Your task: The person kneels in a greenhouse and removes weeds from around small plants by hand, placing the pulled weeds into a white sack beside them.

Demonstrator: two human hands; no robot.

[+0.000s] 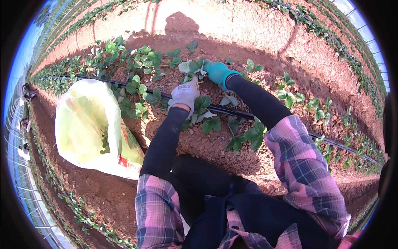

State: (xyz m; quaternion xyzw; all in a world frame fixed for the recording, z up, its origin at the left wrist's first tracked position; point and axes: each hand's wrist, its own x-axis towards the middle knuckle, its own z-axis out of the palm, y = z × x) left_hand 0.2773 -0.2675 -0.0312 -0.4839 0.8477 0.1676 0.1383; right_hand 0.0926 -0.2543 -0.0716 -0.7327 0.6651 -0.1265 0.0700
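Note:
My left hand (185, 95), in a pale grey-white work glove, reaches to the base of a leafy strawberry plant (193, 67) on the soil bed. At the right side of the same plant is my right hand (218, 74), in a teal glove, its fingers close against the leaves. Leaves and my gloves hide most of the fingertips, so what each one grips is not clear. A black drip irrigation hose (219, 109) runs along the bed, passing beneath my left wrist. Left of my arms stands an open pale plastic sack (85, 124) with some green leaves inside.
More strawberry plants (136, 88) grow along both sides of the hose. Rows of plants (77, 207) lie beyond a furrow at lower left. Other people (26, 93) are far off at the left edge, by the greenhouse's metal hoops. A shadow of a head falls on the sunlit soil ahead.

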